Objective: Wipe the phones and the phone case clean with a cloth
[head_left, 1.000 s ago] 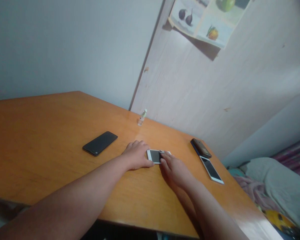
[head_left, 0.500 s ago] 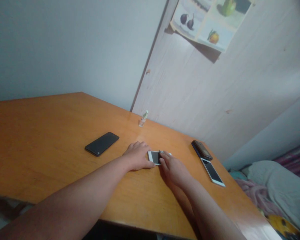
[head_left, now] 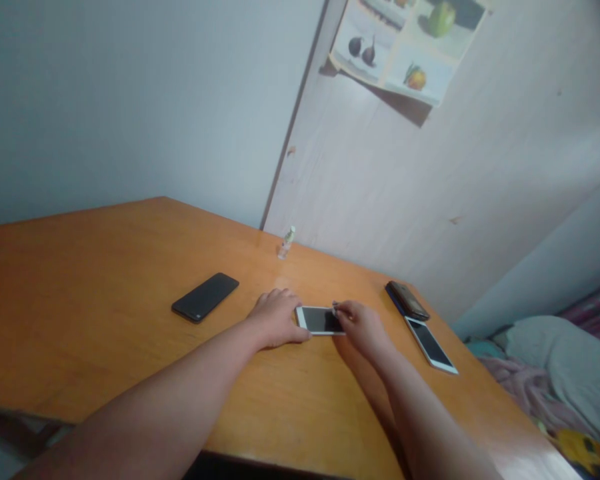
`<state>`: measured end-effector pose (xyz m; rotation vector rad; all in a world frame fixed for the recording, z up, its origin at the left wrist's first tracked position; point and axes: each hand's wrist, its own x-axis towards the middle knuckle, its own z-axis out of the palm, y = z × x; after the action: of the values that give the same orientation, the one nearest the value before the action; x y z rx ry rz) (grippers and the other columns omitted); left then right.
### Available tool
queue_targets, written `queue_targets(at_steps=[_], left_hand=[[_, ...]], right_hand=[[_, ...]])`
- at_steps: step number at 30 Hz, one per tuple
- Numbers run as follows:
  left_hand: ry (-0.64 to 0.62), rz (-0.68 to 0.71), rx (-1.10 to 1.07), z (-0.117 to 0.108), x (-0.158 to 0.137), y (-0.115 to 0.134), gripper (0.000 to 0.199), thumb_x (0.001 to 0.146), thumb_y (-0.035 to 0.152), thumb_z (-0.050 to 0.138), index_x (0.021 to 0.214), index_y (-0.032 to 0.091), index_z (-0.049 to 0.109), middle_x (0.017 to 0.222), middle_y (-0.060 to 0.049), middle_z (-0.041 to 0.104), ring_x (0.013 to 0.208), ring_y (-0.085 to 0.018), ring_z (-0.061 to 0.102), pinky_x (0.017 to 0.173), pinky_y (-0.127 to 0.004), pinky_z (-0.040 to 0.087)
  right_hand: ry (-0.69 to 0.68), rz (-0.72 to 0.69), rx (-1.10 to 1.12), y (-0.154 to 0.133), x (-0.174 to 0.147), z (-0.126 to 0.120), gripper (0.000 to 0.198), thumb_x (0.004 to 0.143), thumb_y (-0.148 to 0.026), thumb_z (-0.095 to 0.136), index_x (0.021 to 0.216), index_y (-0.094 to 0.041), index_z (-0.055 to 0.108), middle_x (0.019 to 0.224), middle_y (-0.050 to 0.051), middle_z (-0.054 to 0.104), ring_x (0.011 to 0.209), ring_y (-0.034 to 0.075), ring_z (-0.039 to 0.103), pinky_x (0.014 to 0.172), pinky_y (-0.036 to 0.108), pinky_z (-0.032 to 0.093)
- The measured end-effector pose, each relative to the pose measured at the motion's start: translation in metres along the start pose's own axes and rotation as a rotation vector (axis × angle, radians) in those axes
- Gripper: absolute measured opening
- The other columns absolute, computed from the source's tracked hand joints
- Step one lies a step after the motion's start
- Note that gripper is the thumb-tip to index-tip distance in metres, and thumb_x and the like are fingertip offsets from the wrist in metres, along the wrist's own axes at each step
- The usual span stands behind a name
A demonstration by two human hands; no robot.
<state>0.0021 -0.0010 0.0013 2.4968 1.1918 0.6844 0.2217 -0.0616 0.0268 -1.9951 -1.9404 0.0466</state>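
Observation:
A white smartphone [head_left: 321, 321] with a dark screen lies flat in front of me on the wooden table. My left hand [head_left: 276, 320] rests on the table and holds the phone's left end, the thumb at its near edge and the fingers at its far side. Over the phone's right end is my right hand [head_left: 363, 327], its fingertips pinched together close to the screen. Something small and pale shows at those fingertips, too little of it to name. The right hand covers the phone's right end.
A black smartphone [head_left: 206, 297] lies on the left of the table [head_left: 100, 300]. Near the far edge stands a small clear bottle [head_left: 286, 244]. To the right are a dark brown wallet-like item [head_left: 407, 301] and another white phone [head_left: 431, 345]. Bedding [head_left: 565, 360] lies beyond.
My right hand has shifted right along the phone, from mid-screen to its right end, uncovering more screen. Its fingers went from lying on the screen to a pinch. My left hand stays put.

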Motion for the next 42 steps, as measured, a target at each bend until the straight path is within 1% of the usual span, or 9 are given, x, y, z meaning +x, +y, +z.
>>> queue_targets(at_steps=[6, 11, 14, 16, 19, 24, 32, 36, 42], left_hand=[[0.084, -0.126, -0.185, 0.000, 0.006, -0.005, 0.041, 0.065, 0.051, 0.075, 0.094, 0.023, 0.070, 0.094, -0.006, 0.070, 0.089, -0.026, 0.064, 0.072, -0.031, 0.044], [0.175, -0.251, -0.536, 0.005, 0.010, -0.015, 0.035, 0.067, 0.042, 0.077, 0.091, 0.021, 0.064, 0.082, -0.004, 0.072, 0.072, -0.020, 0.065, 0.061, -0.026, 0.042], [0.213, -0.290, -0.698, 0.003, 0.012, -0.018, 0.035, 0.069, 0.042, 0.077, 0.089, 0.019, 0.059, 0.076, -0.002, 0.071, 0.063, -0.017, 0.063, 0.055, -0.024, 0.040], [0.221, -0.308, -0.804, -0.002, 0.012, -0.016, 0.038, 0.070, 0.043, 0.076, 0.092, 0.018, 0.057, 0.075, -0.002, 0.070, 0.062, -0.016, 0.062, 0.053, -0.023, 0.040], [0.218, -0.319, -1.011, -0.012, 0.008, -0.006, 0.046, 0.071, 0.041, 0.077, 0.103, 0.016, 0.054, 0.086, -0.004, 0.072, 0.070, -0.017, 0.066, 0.059, -0.024, 0.044], [0.145, -0.273, -1.274, -0.028, -0.002, 0.019, 0.047, 0.076, 0.033, 0.076, 0.112, 0.017, 0.050, 0.107, -0.009, 0.072, 0.091, -0.019, 0.069, 0.080, -0.029, 0.049], [0.064, -0.197, -1.240, -0.028, -0.009, 0.028, 0.056, 0.072, 0.018, 0.076, 0.117, 0.024, 0.043, 0.113, -0.005, 0.070, 0.096, -0.017, 0.065, 0.083, -0.027, 0.047], [0.058, -0.230, -1.209, -0.028, -0.009, 0.026, 0.049, 0.080, 0.031, 0.072, 0.120, 0.022, 0.045, 0.104, -0.004, 0.071, 0.083, -0.016, 0.065, 0.075, -0.026, 0.047], [0.049, -0.192, -1.131, -0.028, -0.006, 0.020, 0.041, 0.092, 0.049, 0.058, 0.120, 0.019, 0.057, 0.108, -0.006, 0.071, 0.094, -0.020, 0.066, 0.082, -0.029, 0.049]], right_hand=[[0.117, 0.277, 0.018, 0.032, -0.005, 0.006, 0.023, 0.089, -0.028, 0.048, 0.096, -0.022, 0.070, 0.088, 0.006, 0.073, 0.084, 0.022, 0.065, 0.068, 0.029, 0.040], [0.070, 0.324, -0.011, 0.034, -0.011, 0.001, 0.025, 0.087, -0.029, 0.050, 0.098, -0.022, 0.071, 0.091, 0.009, 0.071, 0.083, 0.024, 0.063, 0.065, 0.031, 0.037], [0.253, 0.282, 0.044, 0.029, -0.009, -0.004, 0.028, 0.087, -0.033, 0.051, 0.104, -0.020, 0.069, 0.097, 0.010, 0.069, 0.085, 0.023, 0.062, 0.068, 0.032, 0.039], [0.337, 0.232, 0.226, 0.021, -0.009, -0.002, 0.025, 0.089, -0.036, 0.050, 0.092, -0.019, 0.069, 0.085, 0.008, 0.068, 0.079, 0.021, 0.061, 0.067, 0.031, 0.040], [0.187, 0.250, 0.710, 0.003, -0.012, 0.009, 0.033, 0.089, -0.042, 0.051, 0.066, -0.019, 0.059, 0.057, 0.003, 0.058, 0.056, 0.016, 0.055, 0.055, 0.027, 0.040], [-0.075, 0.460, 1.539, -0.021, -0.013, 0.021, 0.030, 0.088, -0.045, 0.060, 0.089, -0.015, 0.063, 0.067, 0.006, 0.067, 0.050, 0.014, 0.059, 0.043, 0.022, 0.043], [0.038, 0.388, 1.859, -0.016, -0.010, 0.014, 0.016, 0.085, -0.028, 0.072, 0.083, -0.013, 0.065, 0.076, 0.007, 0.071, 0.060, 0.010, 0.064, 0.053, 0.018, 0.055], [0.052, 0.333, 1.817, -0.020, -0.012, 0.011, 0.019, 0.082, -0.030, 0.075, 0.081, -0.014, 0.064, 0.071, 0.005, 0.069, 0.058, 0.011, 0.064, 0.052, 0.018, 0.054], [0.049, 0.233, 1.751, -0.024, -0.013, 0.007, 0.027, 0.078, -0.037, 0.079, 0.084, -0.015, 0.064, 0.078, 0.003, 0.069, 0.066, 0.010, 0.065, 0.060, 0.018, 0.053]])
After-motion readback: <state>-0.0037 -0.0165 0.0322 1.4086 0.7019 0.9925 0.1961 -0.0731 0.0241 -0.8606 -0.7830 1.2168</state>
